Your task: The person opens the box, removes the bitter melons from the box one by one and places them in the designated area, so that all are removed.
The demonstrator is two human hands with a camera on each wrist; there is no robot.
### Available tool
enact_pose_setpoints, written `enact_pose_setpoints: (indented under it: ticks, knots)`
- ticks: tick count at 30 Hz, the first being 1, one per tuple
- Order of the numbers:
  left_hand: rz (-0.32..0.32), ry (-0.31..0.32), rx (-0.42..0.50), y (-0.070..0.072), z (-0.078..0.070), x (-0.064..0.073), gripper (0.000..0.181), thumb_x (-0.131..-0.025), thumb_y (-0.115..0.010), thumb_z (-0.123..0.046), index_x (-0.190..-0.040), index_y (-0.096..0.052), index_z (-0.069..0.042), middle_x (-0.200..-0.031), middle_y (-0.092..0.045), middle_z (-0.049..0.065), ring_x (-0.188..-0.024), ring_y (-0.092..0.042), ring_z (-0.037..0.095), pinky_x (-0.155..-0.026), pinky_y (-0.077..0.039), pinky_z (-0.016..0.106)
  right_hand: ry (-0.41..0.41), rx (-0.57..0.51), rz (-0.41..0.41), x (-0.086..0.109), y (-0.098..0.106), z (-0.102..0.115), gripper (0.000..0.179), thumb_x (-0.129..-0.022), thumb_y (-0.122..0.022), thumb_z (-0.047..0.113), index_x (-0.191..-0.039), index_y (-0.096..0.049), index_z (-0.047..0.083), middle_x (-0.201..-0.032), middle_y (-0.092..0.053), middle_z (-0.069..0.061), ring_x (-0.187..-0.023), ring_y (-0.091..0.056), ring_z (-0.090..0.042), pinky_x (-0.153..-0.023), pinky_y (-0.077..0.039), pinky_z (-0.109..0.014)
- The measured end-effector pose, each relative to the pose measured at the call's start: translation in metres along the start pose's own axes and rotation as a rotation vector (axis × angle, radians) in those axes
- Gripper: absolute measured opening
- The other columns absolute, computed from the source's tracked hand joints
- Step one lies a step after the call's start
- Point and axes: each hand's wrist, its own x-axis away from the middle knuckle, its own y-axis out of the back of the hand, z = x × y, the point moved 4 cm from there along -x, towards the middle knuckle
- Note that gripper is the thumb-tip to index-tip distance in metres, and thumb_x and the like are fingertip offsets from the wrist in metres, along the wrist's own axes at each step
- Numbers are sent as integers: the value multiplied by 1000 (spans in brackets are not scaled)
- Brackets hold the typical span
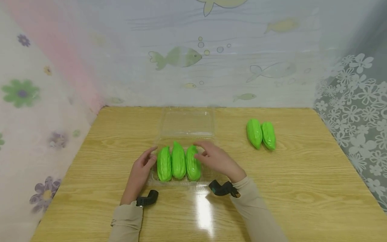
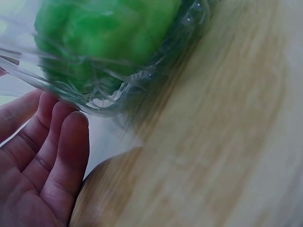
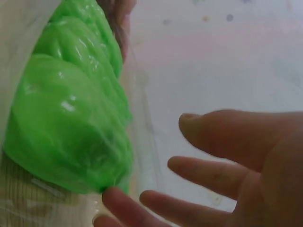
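Three glossy green ridged pieces shaped like bitter gourds stand in a row in a clear plastic clamshell box (image 1: 211, 174): a left one (image 1: 164, 164), a middle one (image 1: 178, 163) and a right one (image 1: 192, 166). At the box's left side is my left hand (image 1: 142, 168); in the left wrist view its fingertips (image 2: 71, 125) meet the outside of the plastic wall, fingers fairly straight. Beside the right gourd is my right hand (image 1: 217, 159), its fingers spread. One fingertip (image 3: 113, 194) is right at that gourd's tip in the right wrist view, the thumb apart from it.
Behind the box, its clear lid (image 1: 187, 121) lies folded back toward the wall. Two more green gourds (image 1: 254, 133) lie side by side at the right rear of the wooden table (image 1: 302, 188). A fish-patterned curtain (image 1: 181, 77) hangs along the far edge.
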Motion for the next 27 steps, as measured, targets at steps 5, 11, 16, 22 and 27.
enact_pose_setpoints:
  ticks: [5, 11, 16, 22, 27]
  knots:
    - [6, 5, 1, 3, -17, 6, 40, -94, -46, -31, -131, -46, -16, -104, -54, 8, -91, -48, 18, -79, -38, 32, 19, 168, -4, -2, -6, 5, 45, -90, -51, 34, -130, -45, 14, -127, -47, -5, -85, -57, -14, -71, -46, -34]
    - [4, 5, 2, 3, -34, 12, 39, -94, -46, -25, -131, -45, -11, -104, -54, 12, -91, -48, 20, -79, -38, 33, -13, 382, 22, -1, -17, 10, 52, -89, -49, 42, -132, -43, 13, -131, -43, -9, -106, -52, -25, -77, -46, -40]
    - [9, 10, 13, 3, -33, 12, 39, -94, -46, -25, -130, -45, -10, -103, -54, 12, -91, -48, 22, -80, -37, 36, -37, 453, 60, 1, -31, 11, 62, -87, -48, 50, -137, -36, 15, -137, -34, -12, -103, -54, -28, -63, -47, -38]
    - [7, 4, 6, 2, -33, 10, 38, -94, -46, -24, -130, -46, -11, -101, -54, 10, -90, -48, 20, -80, -38, 36, -47, 447, 43, 1, -41, 10, 66, -85, -50, 50, -140, -29, 21, -142, -25, -14, -109, -49, -34, -67, -47, -43]
    - [4, 0, 8, 2, -34, 10, 37, -94, -46, -22, -129, -47, -10, -100, -53, 11, -89, -48, 20, -79, -38, 35, -40, 449, 21, 2, -43, 10, 65, -86, -50, 48, -141, -28, 21, -142, -24, -13, -111, -46, -35, -65, -47, -44]
